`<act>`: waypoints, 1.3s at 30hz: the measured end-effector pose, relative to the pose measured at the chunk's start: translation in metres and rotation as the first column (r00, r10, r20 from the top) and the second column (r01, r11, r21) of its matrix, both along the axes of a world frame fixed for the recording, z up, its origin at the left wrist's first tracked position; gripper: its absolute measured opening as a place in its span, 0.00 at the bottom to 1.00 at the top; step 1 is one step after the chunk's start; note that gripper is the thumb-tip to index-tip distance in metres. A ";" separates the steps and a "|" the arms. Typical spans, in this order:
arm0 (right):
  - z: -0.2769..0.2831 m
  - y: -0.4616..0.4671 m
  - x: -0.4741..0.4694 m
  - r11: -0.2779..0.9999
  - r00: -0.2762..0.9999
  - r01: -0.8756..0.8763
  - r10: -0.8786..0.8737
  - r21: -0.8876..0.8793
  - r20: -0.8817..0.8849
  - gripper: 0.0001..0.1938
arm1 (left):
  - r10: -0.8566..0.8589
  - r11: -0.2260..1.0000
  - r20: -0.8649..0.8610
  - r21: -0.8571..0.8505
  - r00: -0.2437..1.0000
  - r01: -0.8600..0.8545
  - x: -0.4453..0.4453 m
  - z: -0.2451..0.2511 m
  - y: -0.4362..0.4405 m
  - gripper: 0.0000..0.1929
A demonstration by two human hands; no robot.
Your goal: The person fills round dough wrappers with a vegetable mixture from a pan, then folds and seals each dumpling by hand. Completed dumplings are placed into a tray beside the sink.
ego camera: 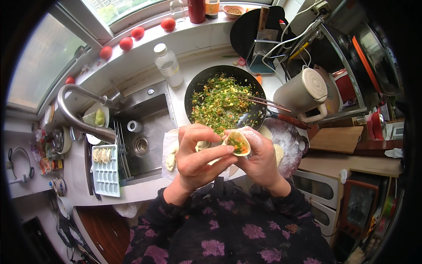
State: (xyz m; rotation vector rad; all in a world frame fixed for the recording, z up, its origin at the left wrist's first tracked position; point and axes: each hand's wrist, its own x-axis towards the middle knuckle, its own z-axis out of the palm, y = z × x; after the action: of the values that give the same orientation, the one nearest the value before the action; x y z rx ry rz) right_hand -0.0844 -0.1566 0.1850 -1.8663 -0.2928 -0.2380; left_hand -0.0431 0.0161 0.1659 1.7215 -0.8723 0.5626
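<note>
Both hands meet over the counter at a round dumpling wrapper (246,137) curled around chopped vegetable filling (238,145). My right hand (262,156) cups the wrapper from the right, flour on its fingers. From the left, my left hand (197,158) pinches the wrapper's near edge between thumb and forefinger. The side facing up gapes, so the filling shows. Just beyond the hands is a black pan (194,77) of chopped greens and egg (224,99), chopsticks (263,102) resting in it. Shaped dumplings (170,160) lie on a white sheet, partly hidden by my left hand.
Right of the hands, a floured board (291,151) carries flat wrappers (278,154). Left are a steel sink (158,122), its curved faucet (74,115) and a dumpling tray (106,178). A plastic bottle (169,67) and a lidded pitcher (296,94) flank the pan.
</note>
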 end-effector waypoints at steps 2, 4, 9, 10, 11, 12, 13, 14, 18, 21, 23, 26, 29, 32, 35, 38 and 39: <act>0.000 0.001 0.000 1.000 1.000 0.006 -0.006 0.017 0.015 0.17 | 0.017 0.999 0.038 0.029 0.999 -0.018 0.002 0.003 0.001 0.16; 0.000 0.002 -0.002 0.999 1.000 0.003 -0.002 0.043 -0.004 0.16 | 0.031 0.997 0.070 0.071 0.997 -0.035 0.004 0.007 0.001 0.16; -0.002 0.004 -0.004 0.997 1.000 -0.008 0.008 0.073 -0.010 0.16 | 0.042 0.990 0.129 0.129 0.991 -0.058 0.002 0.015 0.004 0.17; -0.003 0.004 -0.004 0.997 1.000 -0.012 0.012 0.076 0.001 0.16 | 0.030 0.998 0.016 0.061 0.999 -0.031 0.000 0.015 0.002 0.17; -0.003 0.004 -0.005 0.997 1.000 -0.016 0.015 0.078 0.012 0.16 | 0.016 1.000 -0.109 -0.016 0.994 -0.018 -0.003 0.015 -0.001 0.17; -0.003 0.004 -0.005 0.996 1.000 -0.027 0.026 0.081 0.012 0.16 | -0.017 0.997 -0.222 -0.074 0.975 0.000 -0.005 0.015 -0.001 0.17; -0.003 0.003 -0.005 0.996 0.999 -0.038 0.037 0.085 0.011 0.16 | -0.023 0.998 -0.223 -0.061 0.975 0.010 -0.005 0.015 -0.001 0.18; -0.003 0.003 -0.006 0.995 0.999 -0.046 0.044 0.093 0.020 0.17 | -0.039 0.999 -0.215 -0.028 0.976 0.034 -0.005 0.014 0.000 0.18; -0.004 0.004 -0.006 0.994 0.999 -0.030 0.025 0.105 0.044 0.18 | -0.047 0.999 -0.051 0.006 0.998 0.047 -0.004 0.010 0.001 0.18; -0.005 0.005 -0.007 0.992 0.999 -0.028 0.022 0.124 0.049 0.19 | -0.021 1.000 0.053 0.018 0.998 0.020 -0.002 0.007 0.000 0.18; -0.005 0.006 -0.006 0.993 0.998 -0.028 0.021 0.117 0.063 0.19 | -0.015 1.000 0.082 0.017 0.997 0.013 -0.001 0.007 -0.001 0.18; -0.006 0.005 -0.005 0.992 0.999 -0.020 0.016 0.123 0.034 0.19 | -0.011 0.999 0.084 0.039 0.996 0.008 0.000 0.010 -0.002 0.19; -0.005 0.001 -0.004 0.995 0.999 -0.033 0.031 0.091 0.018 0.18 | 0.021 0.998 -0.052 0.060 0.998 -0.018 -0.003 0.014 -0.003 0.20; -0.004 -0.001 -0.002 0.998 0.998 -0.056 0.055 0.042 0.034 0.18 | -0.013 0.998 -0.069 0.054 0.998 0.016 -0.003 0.015 -0.006 0.20; -0.004 0.001 -0.003 0.999 0.998 -0.032 0.030 0.036 0.049 0.18 | -0.025 0.998 0.002 0.055 1.000 0.025 -0.001 0.015 -0.007 0.17; -0.004 0.002 -0.003 0.999 0.999 -0.022 0.021 0.036 0.048 0.19 | -0.008 0.999 0.053 0.048 0.999 0.006 0.001 0.013 -0.009 0.15; -0.004 0.002 -0.003 0.999 0.999 -0.029 0.027 0.038 0.042 0.18 | 0.002 0.999 0.069 0.046 0.998 -0.005 0.001 0.013 -0.010 0.14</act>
State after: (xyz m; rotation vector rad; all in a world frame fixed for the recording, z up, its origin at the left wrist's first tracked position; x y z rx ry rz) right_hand -0.0872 -0.1549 0.1810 -1.8195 -0.3399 -0.2616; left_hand -0.0418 0.0063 0.1789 1.7541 -0.9379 0.6113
